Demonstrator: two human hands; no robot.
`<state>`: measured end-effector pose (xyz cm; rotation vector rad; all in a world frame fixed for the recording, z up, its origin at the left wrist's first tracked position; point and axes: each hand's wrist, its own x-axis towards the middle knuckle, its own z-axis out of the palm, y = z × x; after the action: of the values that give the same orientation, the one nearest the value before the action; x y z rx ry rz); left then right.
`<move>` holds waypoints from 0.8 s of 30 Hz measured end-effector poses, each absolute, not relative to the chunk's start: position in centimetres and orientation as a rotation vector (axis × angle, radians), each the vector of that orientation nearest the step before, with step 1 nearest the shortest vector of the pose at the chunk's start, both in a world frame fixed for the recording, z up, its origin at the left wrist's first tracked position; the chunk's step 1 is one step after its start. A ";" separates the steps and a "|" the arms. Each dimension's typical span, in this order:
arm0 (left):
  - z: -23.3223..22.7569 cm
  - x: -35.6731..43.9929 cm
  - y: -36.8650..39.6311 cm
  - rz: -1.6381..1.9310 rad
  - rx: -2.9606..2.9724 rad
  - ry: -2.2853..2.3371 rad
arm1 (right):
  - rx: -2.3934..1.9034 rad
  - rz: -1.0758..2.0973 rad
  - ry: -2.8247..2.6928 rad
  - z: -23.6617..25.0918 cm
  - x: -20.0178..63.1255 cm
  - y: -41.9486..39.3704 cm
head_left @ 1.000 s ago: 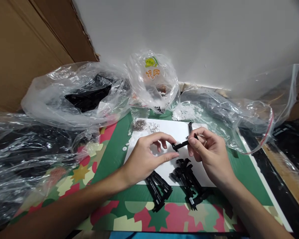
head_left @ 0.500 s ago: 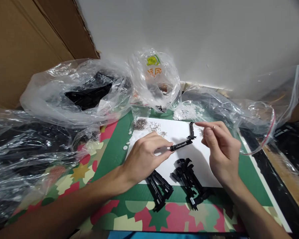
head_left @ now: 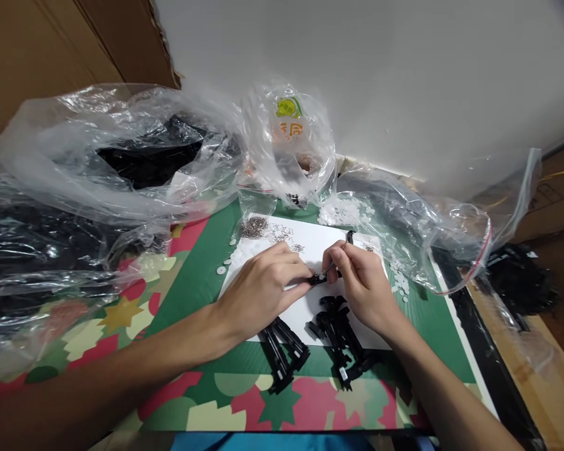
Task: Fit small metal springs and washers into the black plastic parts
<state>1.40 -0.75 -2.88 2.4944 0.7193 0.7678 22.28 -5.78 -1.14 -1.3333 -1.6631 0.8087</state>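
Hands met over the white sheet (head_left: 310, 241) on the table, closed together on one black plastic clip part (head_left: 320, 278). Left hand (head_left: 263, 291) pinched the part's near end between thumb and fingers; right hand (head_left: 360, 282) gripped it from the other side, fingertips curled, with a thin piece held against the part at the joint. What that piece was could not be told; too small.

Two heaps of black clip parts lay just below: one heap (head_left: 282, 351) under the left wrist, the other (head_left: 341, 338) under the right palm. Small metal springs (head_left: 254, 227) sat at the sheet's far left corner, white washers (head_left: 343, 213) beyond its far edge. Clear plastic bags (head_left: 122, 156) crowded the back and left of the patterned mat (head_left: 207, 288).

Judgement on doing it well: keep the left grip steady and low over the sheet, let the right fingertips do the fine alignment, and seat the small piece squarely before pressing; a slip would likely scatter it among the loose bits.
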 end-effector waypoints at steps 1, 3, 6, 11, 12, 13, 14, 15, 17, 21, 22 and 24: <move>-2.9 1.4 -0.8 0.773 2.506 0.711 | -1.343 0.804 -1.663 -1.2 22.2 -5.7; -3.0 1.5 -0.8 0.782 2.524 0.700 | -1.359 0.792 -1.674 -1.4 22.0 -5.6; -2.9 1.6 -0.9 0.781 2.531 0.699 | -1.355 0.776 -1.711 -1.4 21.8 -5.6; -2.9 1.7 -1.0 0.813 2.511 0.667 | -1.371 0.757 -1.712 -1.4 21.8 -5.8; -2.9 1.8 -1.0 0.819 2.509 0.663 | -1.378 0.756 -1.702 -1.4 21.8 -5.9; -3.0 1.8 -1.0 0.824 2.509 0.659 | -1.386 0.756 -1.689 -1.4 21.8 -5.9; -3.0 1.8 -1.0 0.825 2.510 0.657 | -1.394 0.758 -1.675 -1.5 21.8 -5.9; -3.0 1.9 -1.0 0.823 2.512 0.655 | -1.401 0.761 -1.662 -1.5 21.7 -5.8; -3.0 2.0 -0.9 0.814 2.514 0.649 | -1.410 0.773 -1.648 -1.5 21.7 -5.8; -3.0 2.0 -0.9 0.791 2.517 0.651 | -1.412 0.767 -1.655 -1.6 21.6 -5.8; -3.0 2.0 -0.9 0.785 2.517 0.652 | -1.408 0.758 -1.661 -1.6 21.6 -5.9; -3.0 1.9 -0.9 0.770 2.514 0.652 | -1.395 0.739 -1.671 -1.6 21.5 -6.0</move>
<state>1.93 -0.94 -2.97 2.5138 0.6518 0.7698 21.52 -5.96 -1.63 -1.3949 -1.6714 0.7393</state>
